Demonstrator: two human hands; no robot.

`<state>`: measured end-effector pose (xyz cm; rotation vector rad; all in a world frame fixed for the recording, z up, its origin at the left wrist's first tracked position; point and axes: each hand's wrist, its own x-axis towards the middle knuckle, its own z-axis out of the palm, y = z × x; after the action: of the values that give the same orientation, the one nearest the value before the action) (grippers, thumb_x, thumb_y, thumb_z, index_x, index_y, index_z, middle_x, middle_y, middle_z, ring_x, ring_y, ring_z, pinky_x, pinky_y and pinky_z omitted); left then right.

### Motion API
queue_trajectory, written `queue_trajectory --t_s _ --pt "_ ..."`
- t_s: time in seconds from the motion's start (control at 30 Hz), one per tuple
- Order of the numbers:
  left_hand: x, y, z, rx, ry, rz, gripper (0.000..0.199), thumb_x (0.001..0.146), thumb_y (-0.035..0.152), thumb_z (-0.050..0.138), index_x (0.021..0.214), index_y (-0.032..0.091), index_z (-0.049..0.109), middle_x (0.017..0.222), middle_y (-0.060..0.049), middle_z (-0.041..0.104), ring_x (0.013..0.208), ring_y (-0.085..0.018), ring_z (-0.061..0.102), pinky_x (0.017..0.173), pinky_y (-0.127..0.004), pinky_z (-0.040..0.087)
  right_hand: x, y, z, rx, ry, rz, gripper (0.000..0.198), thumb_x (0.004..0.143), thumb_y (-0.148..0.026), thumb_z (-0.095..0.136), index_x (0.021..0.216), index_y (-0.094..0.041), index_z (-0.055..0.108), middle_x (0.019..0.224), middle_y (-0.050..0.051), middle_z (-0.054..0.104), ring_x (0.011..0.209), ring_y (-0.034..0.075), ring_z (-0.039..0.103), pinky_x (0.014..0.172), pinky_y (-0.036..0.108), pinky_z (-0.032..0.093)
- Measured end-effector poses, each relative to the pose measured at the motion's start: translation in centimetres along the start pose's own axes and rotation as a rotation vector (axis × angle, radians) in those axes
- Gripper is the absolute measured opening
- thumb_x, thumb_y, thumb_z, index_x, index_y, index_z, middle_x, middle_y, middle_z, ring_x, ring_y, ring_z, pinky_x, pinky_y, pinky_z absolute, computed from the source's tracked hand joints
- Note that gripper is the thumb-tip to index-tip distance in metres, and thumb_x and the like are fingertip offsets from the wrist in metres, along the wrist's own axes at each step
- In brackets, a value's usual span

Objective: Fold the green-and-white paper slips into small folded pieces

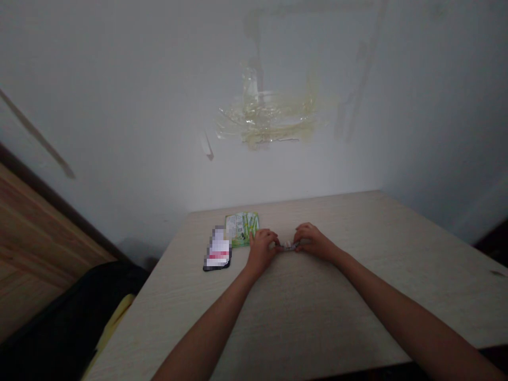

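A small, narrow thing [288,245], greyish with a pale pinkish top, spans the gap between my hands just at the table surface. It is too small and dim for me to name its kind. My left hand [262,250] pinches its left end, fingers bent over it. At the opposite end my right hand [315,242] grips it between thumb and fingers. Just beyond my left hand lies a green and white printed packet [242,230], partly covered by that hand's fingers in this view.
A dark-edged phone [218,250] with a blurred-out screen lies left of the packet. The pale wooden table [317,317] meets a wall [151,106] marked with old tape [270,119]. Dark cloth [95,296] and a yellow item [113,317] are beside the table's left edge.
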<state>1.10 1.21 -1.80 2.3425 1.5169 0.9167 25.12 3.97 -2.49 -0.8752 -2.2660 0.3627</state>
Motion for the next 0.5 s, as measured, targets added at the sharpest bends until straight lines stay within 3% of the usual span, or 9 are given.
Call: queue_trajectory --t_s 0.23,0.5 --pt "0.02 -0.14 0.12 -0.025 0.001 0.031 0.003 0.078 0.024 0.070 0.077 0.026 0.071 0.109 -0.001 0.069 0.119 -0.024 0.048 0.111 -0.057 0.011 0.17 0.47 -0.22 -0.005 -0.048 -0.039 0.009 0.076 -0.032 0.075 0.084 -0.026 0.073 0.089 0.004 0.071 0.109 0.025 0.054 0.095 0.042 0.039" --pt "-0.17 0.27 -0.12 0.046 0.006 0.077 0.006 0.079 0.023 0.071 0.077 0.028 0.072 0.114 0.000 0.069 0.122 -0.025 0.047 0.113 -0.059 0.005 0.06 -0.37 0.08 -0.078 0.015 -0.057 0.006 0.075 -0.020 0.075 0.077 -0.025 0.073 0.092 0.004 0.067 0.109 0.026 0.053 0.095 0.044 0.038"
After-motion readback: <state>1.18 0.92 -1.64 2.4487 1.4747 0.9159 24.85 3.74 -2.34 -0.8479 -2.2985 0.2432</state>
